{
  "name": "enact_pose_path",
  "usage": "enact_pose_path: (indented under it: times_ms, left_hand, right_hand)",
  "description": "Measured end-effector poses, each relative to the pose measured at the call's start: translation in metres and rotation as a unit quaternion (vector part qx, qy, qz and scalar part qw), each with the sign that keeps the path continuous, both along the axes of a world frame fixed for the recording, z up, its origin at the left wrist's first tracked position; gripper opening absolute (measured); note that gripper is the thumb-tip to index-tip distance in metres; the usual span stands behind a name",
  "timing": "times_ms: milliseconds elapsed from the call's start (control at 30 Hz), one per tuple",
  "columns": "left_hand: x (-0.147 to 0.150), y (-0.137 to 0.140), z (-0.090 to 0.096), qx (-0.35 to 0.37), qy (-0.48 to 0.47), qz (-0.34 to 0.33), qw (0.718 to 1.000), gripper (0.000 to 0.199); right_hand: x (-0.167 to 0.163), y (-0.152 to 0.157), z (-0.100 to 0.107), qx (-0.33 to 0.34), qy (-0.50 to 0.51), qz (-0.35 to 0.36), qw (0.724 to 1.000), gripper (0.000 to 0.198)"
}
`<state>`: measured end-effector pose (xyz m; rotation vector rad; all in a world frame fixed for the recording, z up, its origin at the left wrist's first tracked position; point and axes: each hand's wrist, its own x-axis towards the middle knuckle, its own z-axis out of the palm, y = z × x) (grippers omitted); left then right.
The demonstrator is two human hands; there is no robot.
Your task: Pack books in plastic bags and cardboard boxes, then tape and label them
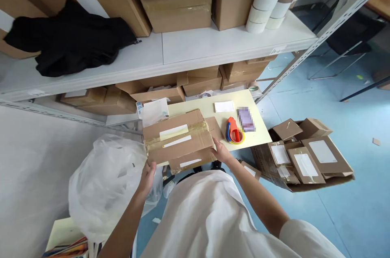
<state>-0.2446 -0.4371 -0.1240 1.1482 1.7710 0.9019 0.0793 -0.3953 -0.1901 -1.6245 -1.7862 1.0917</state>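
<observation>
Our left hand [147,177] has its fingers gripping the near-left corner of the taped cardboard box [179,153], and our right hand [221,152] has its fingers on the right edge, opposite sides probably to keep it steady over the bench [204,105]. Both forearms angle inward, right elbow out wide. Tape dispenser [232,128] sits just past the right hand, likely for easy reach, purple item [246,119] and white sheet [224,106] beyond, shelf [201,46] behind.
</observation>
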Motion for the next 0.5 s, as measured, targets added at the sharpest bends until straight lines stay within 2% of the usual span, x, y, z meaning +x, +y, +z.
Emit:
enact_pose_path:
  times_ms: [67, 133, 333, 400, 500]
  left_hand:
    - [-0.001, 0.003, -0.002, 0.031, -0.069, -0.023, 0.997, 0.071]
    - [-0.004, 0.015, 0.004, 0.085, -0.099, -0.028, 0.991, 0.068]
    - [-0.028, 0.071, 0.038, 0.214, -0.167, -0.029, 0.962, 0.074]
    - [-0.031, 0.088, 0.046, 0.218, -0.16, -0.05, 0.962, 0.076]
    - [-0.029, 0.105, 0.051, 0.179, -0.119, -0.075, 0.974, 0.083]
  right_hand:
    - [0.0, 0.001, 0.006, -0.001, 0.008, -0.01, 1.0, 0.042]
    - [0.004, 0.006, 0.02, 0.008, 0.041, -0.026, 0.999, 0.03]
    - [0.017, 0.033, 0.084, 0.024, 0.237, -0.096, 0.966, 0.039]
    - [0.018, 0.039, 0.098, 0.015, 0.274, -0.088, 0.958, 0.038]
    - [0.018, 0.041, 0.106, -0.018, 0.303, -0.079, 0.95, 0.046]
